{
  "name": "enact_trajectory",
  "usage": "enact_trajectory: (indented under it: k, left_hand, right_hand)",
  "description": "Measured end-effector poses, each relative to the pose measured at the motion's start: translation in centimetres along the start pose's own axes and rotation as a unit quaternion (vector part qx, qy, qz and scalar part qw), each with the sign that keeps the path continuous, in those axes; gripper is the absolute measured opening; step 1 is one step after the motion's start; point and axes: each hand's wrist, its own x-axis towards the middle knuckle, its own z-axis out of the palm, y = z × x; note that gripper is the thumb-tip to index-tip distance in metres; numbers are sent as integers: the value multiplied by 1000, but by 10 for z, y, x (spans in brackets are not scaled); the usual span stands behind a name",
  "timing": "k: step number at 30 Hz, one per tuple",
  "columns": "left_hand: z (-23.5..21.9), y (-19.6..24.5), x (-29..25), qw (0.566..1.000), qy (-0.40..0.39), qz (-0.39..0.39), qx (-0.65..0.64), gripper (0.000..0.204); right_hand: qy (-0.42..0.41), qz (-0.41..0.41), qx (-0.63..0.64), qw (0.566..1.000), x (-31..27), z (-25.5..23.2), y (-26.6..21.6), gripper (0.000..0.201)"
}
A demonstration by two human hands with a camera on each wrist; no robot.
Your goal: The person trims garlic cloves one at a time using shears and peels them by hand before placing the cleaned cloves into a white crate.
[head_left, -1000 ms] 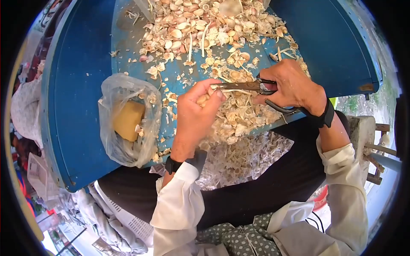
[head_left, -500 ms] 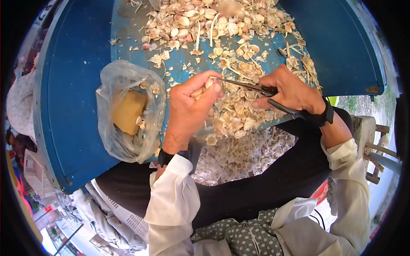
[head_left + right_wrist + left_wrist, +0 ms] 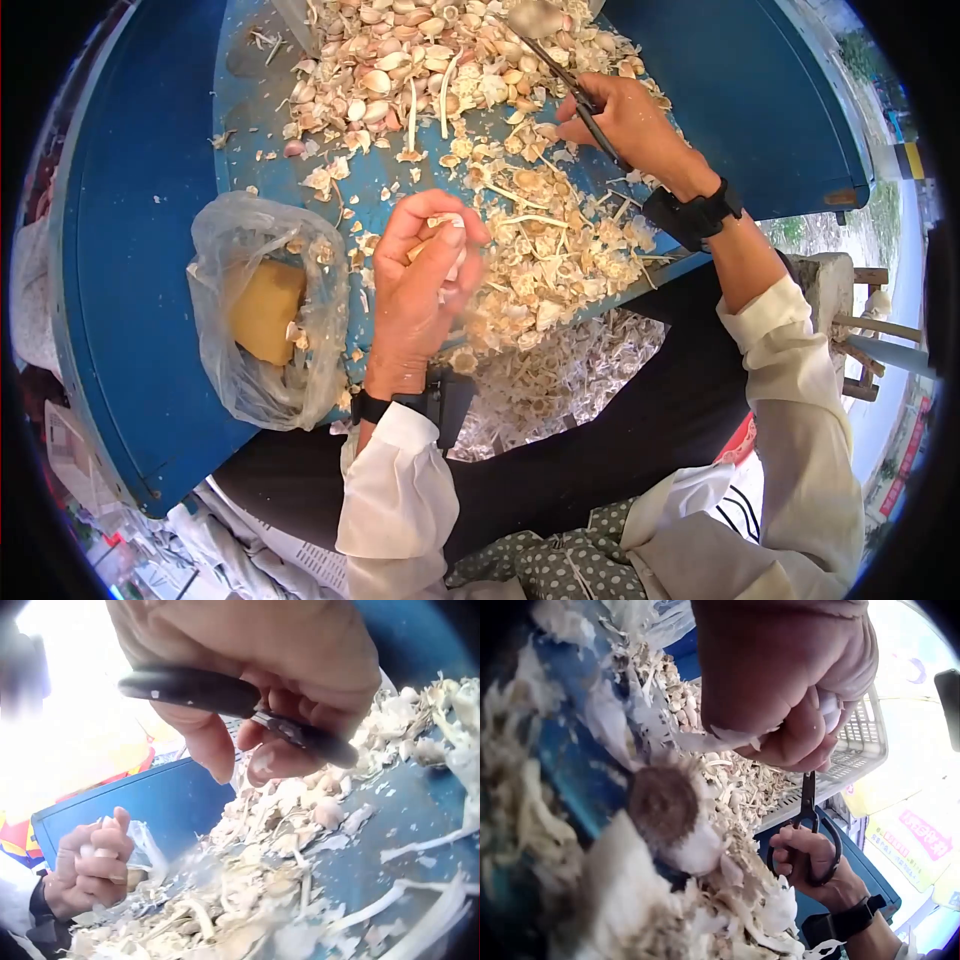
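My left hand (image 3: 415, 280) is curled around garlic cloves (image 3: 443, 228), pale bits of which show between thumb and fingers in the head view. Up and to the right of it, my right hand (image 3: 635, 130) holds a pair of dark scissors (image 3: 560, 70), blades pointing toward the garlic pile (image 3: 400, 60). From the right wrist, the black handles of the scissors (image 3: 195, 686) cross under the palm, with the left hand (image 3: 94, 866) farther off. In the left wrist view the scissors (image 3: 808, 799) stand upright in the right hand, just below the left hand's fingers.
A blue table (image 3: 140, 260) with raised sides carries garlic skins and stems (image 3: 540, 240). On the left lies a clear plastic bag (image 3: 225, 370) holding a yellow-brown block (image 3: 267, 310). Skins (image 3: 560, 380) fill the space below, between dark trouser legs. A pale basket (image 3: 870, 739) stands behind.
My right hand has carried the scissors up and away from the left hand, swinging the blades from leftward to upward. My left hand has turned and curled more over the cloves.
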Motion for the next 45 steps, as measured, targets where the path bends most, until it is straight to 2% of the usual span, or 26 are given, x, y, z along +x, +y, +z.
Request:
enact_trajectory:
  k: [2,6,7,8,9,11,12,14,15,16,17,18,19,20,22,24,26,28,33,36,38,39,40,42,44,45]
  left_hand:
    - [9,-9,5,995,1,-5,-105,11]
    - [22,-18,14,996,67,-42,-41,15]
    - [25,-19,17,996,67,-42,-41,15]
    - [29,-19,21,996,82,-42,20,15]
    - [33,-20,24,991,95,-42,80,17]
    - [42,-25,27,984,104,-43,139,21]
    - [46,-30,28,982,93,-36,158,26]
    - [49,-30,25,980,80,-27,178,32]
    - [48,-26,20,996,78,-26,25,32]
    - [47,-23,16,988,74,-24,-130,33]
    - [41,-34,18,976,106,113,153,30]
    - [38,-32,15,976,107,117,151,30]
    - [36,-25,13,992,93,37,-74,26]
    - [35,-20,11,952,70,-46,-295,23]
    - [30,-21,5,947,74,-55,-307,19]
    - [32,-18,6,941,126,-92,-300,19]
    - [18,-24,9,935,120,-97,-319,18]
    - [5,-29,14,892,35,-125,-434,16]
    - [7,-38,19,876,46,-97,-471,16]
    - [15,-37,21,875,69,-65,-475,19]
    - [19,-36,26,877,87,-31,-472,21]
    - [19,-35,28,879,74,-26,-470,23]
    - [19,-36,31,882,62,-23,-467,25]
    - [23,-36,39,888,73,-27,-453,27]
    - [26,-38,43,895,82,-32,-437,28]
    - [26,-38,44,892,91,-38,-442,29]
  right_hand:
    - [14,-63,-190,980,14,13,14,21]
    - [20,-102,-186,977,19,23,12,19]
    - [-37,-15,-56,998,12,17,6,18]
    - [-92,72,75,990,5,11,-8,18]
    - [-91,73,74,990,0,7,-20,18]
    - [-155,-12,74,985,-10,-1,-43,16]
    - [-153,-11,73,985,-14,-2,-56,16]
    - [-139,-177,-83,971,-18,-4,-76,16]
    - [-181,-133,8,974,-19,-8,-80,20]
    - [-180,-135,6,974,-18,-10,-80,20]
    - [-114,-67,113,985,-15,-11,-77,22]
    - [-46,3,219,975,-10,-12,-71,24]
    - [14,-6,140,990,8,-12,-41,24]
    - [16,-9,136,991,19,-8,-23,24]
    - [62,-27,-56,996,34,2,1,22]
    - [61,-51,-73,994,39,22,7,22]
    - [56,-70,-86,992,41,36,13,22]
    - [76,-89,-126,985,44,42,18,20]
    - [34,-114,-190,974,50,30,22,20]
    - [15,-135,-171,976,49,25,21,22]
    - [-21,34,1,999,40,20,13,24]
    - [-23,57,127,990,30,15,-2,24]
    - [-24,58,126,990,25,10,-13,24]
    - [-181,86,275,940,14,-1,-29,23]
    - [-183,70,253,947,17,5,-36,20]
    - [-127,41,181,974,25,12,-29,19]
